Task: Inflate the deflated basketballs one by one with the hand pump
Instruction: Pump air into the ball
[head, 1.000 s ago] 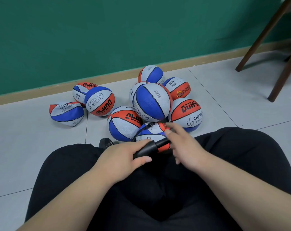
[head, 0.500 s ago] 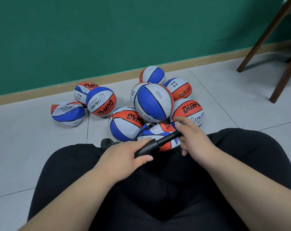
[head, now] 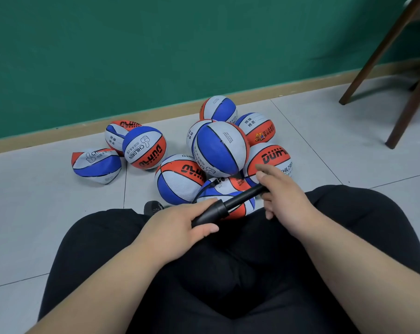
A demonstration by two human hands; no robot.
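Our left hand (head: 180, 225) wraps pump (head: 211, 214) body so it won't wobble. Right hand (head: 285, 198) holds rod (head: 246, 194) end, pulled out, ready to push. Hose (head: 200, 192) goes into flat ball (head: 226, 189), wedged on floor (head: 47, 213) between our knees.

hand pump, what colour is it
Black, barrel and rod alike. The hand pump shows best in the head view, the only one here.

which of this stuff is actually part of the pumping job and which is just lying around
Part of the job:
- pump, gripped by left hand and right hand
- hose
- ball at the knees, where the hose ends
- other balls piled behind
- flat ball, off to the left

Just there:
- chair legs
- shoe
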